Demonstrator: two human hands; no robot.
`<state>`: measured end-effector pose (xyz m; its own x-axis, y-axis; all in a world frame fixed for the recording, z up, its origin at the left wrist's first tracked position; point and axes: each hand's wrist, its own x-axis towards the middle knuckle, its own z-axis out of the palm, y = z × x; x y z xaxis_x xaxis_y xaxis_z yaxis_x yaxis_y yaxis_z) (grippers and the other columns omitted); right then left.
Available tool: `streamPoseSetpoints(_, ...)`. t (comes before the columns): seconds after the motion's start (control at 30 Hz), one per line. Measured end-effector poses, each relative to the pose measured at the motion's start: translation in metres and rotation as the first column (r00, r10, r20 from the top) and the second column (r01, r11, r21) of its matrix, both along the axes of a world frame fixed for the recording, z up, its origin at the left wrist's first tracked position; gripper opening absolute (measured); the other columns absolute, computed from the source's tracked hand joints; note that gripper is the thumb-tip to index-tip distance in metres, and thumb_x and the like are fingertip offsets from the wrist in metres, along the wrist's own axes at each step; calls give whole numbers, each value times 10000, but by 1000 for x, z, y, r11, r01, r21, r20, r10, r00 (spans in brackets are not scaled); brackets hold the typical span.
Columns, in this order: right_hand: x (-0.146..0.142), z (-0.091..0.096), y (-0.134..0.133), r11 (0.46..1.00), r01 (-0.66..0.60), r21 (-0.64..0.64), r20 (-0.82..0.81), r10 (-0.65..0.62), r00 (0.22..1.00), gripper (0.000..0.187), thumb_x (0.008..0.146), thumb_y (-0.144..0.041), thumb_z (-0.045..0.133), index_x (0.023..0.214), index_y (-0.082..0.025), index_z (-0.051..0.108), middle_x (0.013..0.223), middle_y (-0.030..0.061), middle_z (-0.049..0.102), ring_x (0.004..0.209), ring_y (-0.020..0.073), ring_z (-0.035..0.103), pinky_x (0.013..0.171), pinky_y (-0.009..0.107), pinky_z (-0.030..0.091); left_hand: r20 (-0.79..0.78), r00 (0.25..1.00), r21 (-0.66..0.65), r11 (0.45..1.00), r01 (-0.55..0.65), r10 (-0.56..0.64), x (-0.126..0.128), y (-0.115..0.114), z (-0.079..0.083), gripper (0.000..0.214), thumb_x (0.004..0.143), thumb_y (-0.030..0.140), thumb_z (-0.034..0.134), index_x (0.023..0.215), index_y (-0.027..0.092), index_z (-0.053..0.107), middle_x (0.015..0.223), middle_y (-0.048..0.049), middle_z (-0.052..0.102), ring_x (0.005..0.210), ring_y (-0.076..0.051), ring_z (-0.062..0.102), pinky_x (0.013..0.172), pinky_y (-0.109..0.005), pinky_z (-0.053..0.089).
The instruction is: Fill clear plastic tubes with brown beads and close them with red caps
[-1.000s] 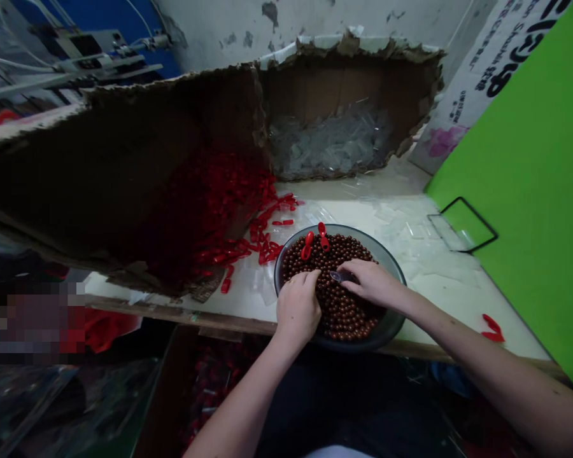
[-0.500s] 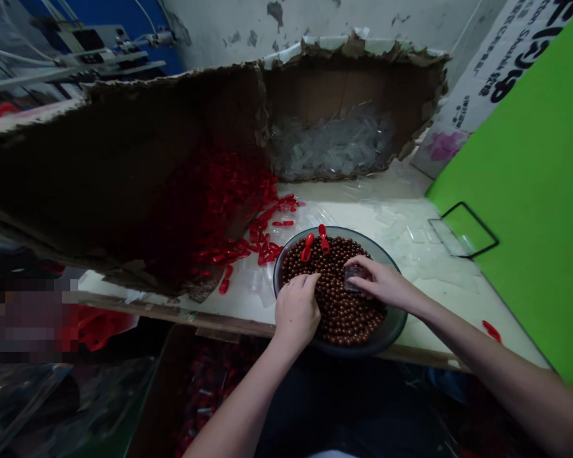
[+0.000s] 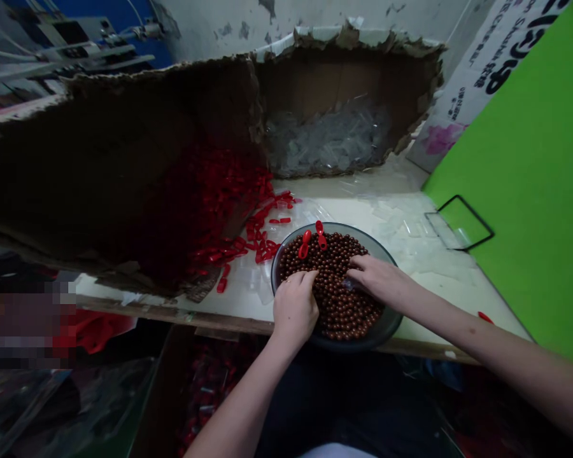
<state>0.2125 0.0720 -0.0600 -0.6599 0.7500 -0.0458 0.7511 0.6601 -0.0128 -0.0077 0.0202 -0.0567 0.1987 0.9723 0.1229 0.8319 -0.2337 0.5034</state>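
A round grey bowl (image 3: pixel 389 321) full of small brown beads (image 3: pixel 339 304) stands at the table's front edge. My left hand (image 3: pixel 295 306) rests closed on the bowl's left side, its fingertips pinched in the beads. My right hand (image 3: pixel 376 278) lies over the beads from the right, fingers curled round a small clear plastic piece (image 3: pixel 347 285) pressed down into them. Two red plastic caps (image 3: pixel 312 240) lie on the beads at the far rim.
A torn cardboard box (image 3: pixel 124 165) at the left spills red caps (image 3: pixel 248 222) onto the table. A second box (image 3: pixel 344 102) behind holds clear plastic pieces (image 3: pixel 325 140). Loose clear pieces lie on the tabletop (image 3: pixel 410 235). A green panel (image 3: pixel 530 178) stands at the right.
My right hand has lowered the clear piece from just above the beads down into them. My left hand has stayed in place on the bowl's left side.
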Motion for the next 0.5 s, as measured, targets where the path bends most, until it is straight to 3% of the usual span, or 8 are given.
streamPoseSetpoints(0.1,0,5,4,992,-119,38,26,118,993,158,916,-160,510,809,-168,625,847,69,617,796,202,560,706,313,415,-12,1000,-4,1000,3,-3,0,1,1,441,817,54,401,1195,208,568,1144,-52,652,1063,-218,576,893,-344,444)
streamPoseSetpoints(0.3,-4,10,14,987,-116,109,136,101,986,139,852,-65,539,868,-159,639,856,94,640,812,240,557,657,329,400,-17,1000,-11,1000,-4,4,1,1,1,443,813,50,406,1188,216,572,1140,-48,654,1069,-213,574,902,-335,443)
streamPoseSetpoints(0.43,-29,-5,9,988,-146,-56,23,147,989,209,869,-84,494,965,-183,650,907,89,661,834,223,581,688,314,423,-18,1000,-6,1000,-9,9,1,1,1,425,825,58,401,1178,215,579,1130,-60,657,1053,-223,581,884,-354,453)
streamPoseSetpoints(0.5,-36,-9,7,977,-115,-178,-107,97,990,252,861,-83,477,1014,-199,640,930,73,671,836,205,603,727,307,439,-13,1000,-7,1000,-11,11,0,1,0,421,824,60,408,1177,213,580,1125,-64,660,1042,-228,587,877,-358,459)
